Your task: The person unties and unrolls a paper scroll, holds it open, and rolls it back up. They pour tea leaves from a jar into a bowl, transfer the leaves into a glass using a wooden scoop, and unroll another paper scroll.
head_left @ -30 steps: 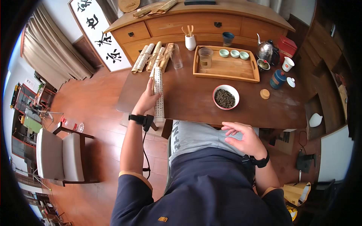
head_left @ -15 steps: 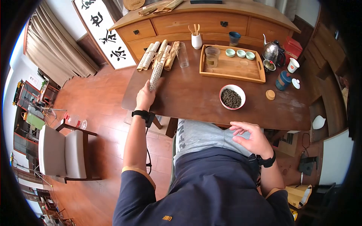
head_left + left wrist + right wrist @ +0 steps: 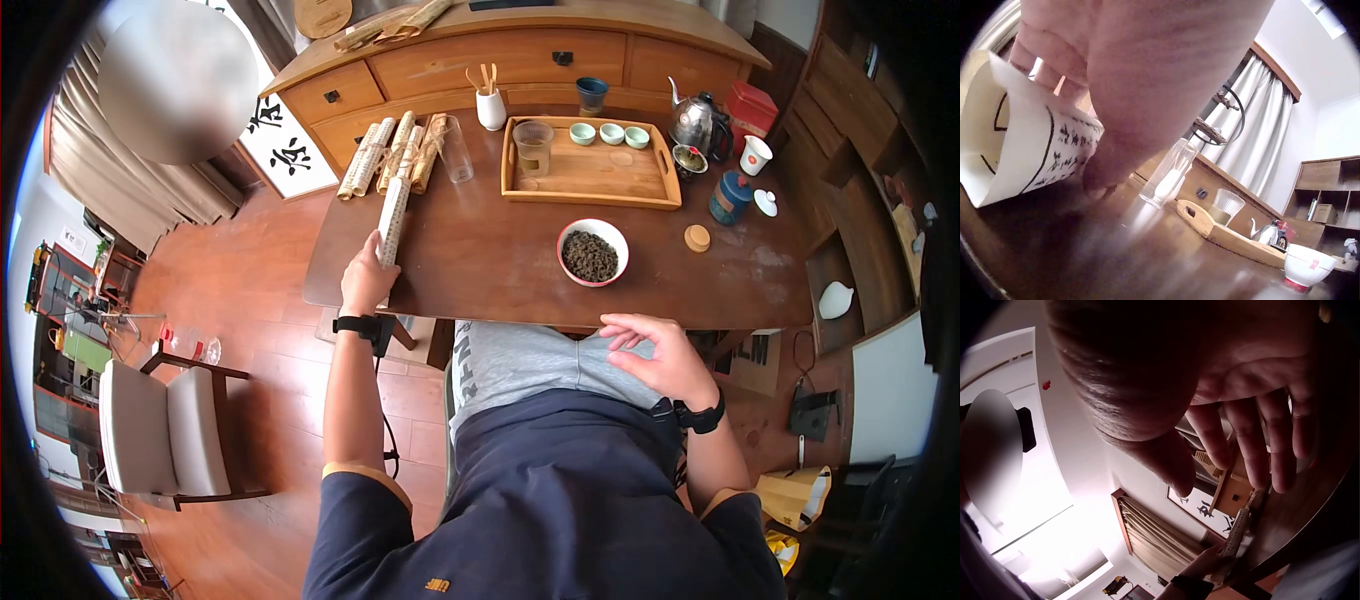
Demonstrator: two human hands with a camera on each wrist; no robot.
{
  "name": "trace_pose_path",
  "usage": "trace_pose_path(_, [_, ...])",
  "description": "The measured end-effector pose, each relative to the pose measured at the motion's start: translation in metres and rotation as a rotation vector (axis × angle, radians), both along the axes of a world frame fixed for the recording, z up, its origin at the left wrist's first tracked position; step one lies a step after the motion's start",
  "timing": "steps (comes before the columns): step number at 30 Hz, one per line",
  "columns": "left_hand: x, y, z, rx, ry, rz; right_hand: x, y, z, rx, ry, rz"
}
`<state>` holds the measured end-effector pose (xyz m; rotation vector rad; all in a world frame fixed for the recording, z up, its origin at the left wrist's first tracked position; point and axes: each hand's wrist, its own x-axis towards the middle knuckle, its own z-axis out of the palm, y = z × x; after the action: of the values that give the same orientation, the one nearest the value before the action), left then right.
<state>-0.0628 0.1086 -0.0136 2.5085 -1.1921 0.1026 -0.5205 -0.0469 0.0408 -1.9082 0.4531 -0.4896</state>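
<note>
Near the table's left front edge, my left hand (image 3: 368, 275) grips the near end of a rolled paper (image 3: 393, 215) covered in small black characters. Its far end meets several tied paper rolls (image 3: 405, 150). The left wrist view shows the roll's hollow end (image 3: 1054, 147), with the left hand (image 3: 1141, 75) around it, fingers behind and thumb at the table side. My right hand (image 3: 655, 355) hovers over the lap, holding nothing. In the right wrist view the right hand (image 3: 1241, 394) has its fingers loosely bent and spread apart.
A white bowl (image 3: 618, 235) of dark leaves stands mid-table. Behind it are a wooden tray (image 3: 590, 198) with cups, a clear glass (image 3: 457, 150) and a metal kettle (image 3: 694, 125). A blue jar (image 3: 730, 198) and round wooden lid (image 3: 697, 238) lie right. A chair (image 3: 150, 425) stands left.
My left hand has moved from the paper roll's side to its near end and now holds it. The roll's near end has shifted left, so it lies slanted. The right hand has barely moved.
</note>
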Motion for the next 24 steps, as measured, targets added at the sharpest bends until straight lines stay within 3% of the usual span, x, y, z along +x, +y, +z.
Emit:
trace_pose_path(2, [0.005, 0.005, 0.000, 0.003, 0.061, 0.143, -0.003, -0.001, -0.001, 0.007, -0.002, -0.011])
trace_pose_path(6, [0.018, 0.019, 0.002, -0.124, 0.033, 0.238, -0.004, -0.004, -0.005, 0.024, -0.005, -0.009])
trace_pose_path(13, [0.019, 0.019, 0.011, 0.139, 0.042, 0.197, -0.002, -0.004, -0.006, 0.023, -0.020, -0.010])
trace_pose_path(16, [0.014, 0.017, 0.011, 0.084, 0.028, 0.207, -0.004, -0.006, -0.007, 0.007, -0.016, -0.016])
trace_pose_path(20, [0.016, 0.012, 0.005, -0.145, -0.165, -0.003, -0.010, -0.012, -0.011, -0.010, -0.019, -0.041])
trace_pose_path(24, [-0.066, -0.016, 0.078, -0.488, -0.063, -0.314, -0.011, -0.018, -0.013, -0.005, -0.011, -0.082])
